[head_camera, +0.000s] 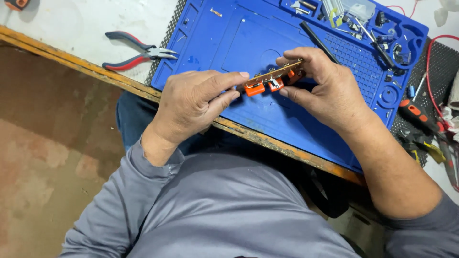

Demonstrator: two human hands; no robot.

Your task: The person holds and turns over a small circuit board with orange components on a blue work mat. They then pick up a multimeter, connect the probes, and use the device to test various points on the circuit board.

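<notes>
Hands meet over a blue work mat [267,114] on the table [71,28], both pinching one small part between them. That part is a narrow brown circuit board strip [279,74] with orange blocks [255,89] mounted along its lower edge. The left hand [196,102] clamps its thumb and forefinger on the strip's near end, fingertips touching the orange block there. The right hand [325,91] closes around the other end, thumb underneath and fingers curled over the top, so the strip is held tilted just above the mat.

Beyond the left hand, well apart, lie pliers [138,51] with red and grey handles on the pale table. Past the right hand, the mat's tray compartments hold small loose parts [363,24], too small to tell apart. Outside the right wrist lies an orange-and-black screwdriver [416,113], with a red wire [430,71] near it.
</notes>
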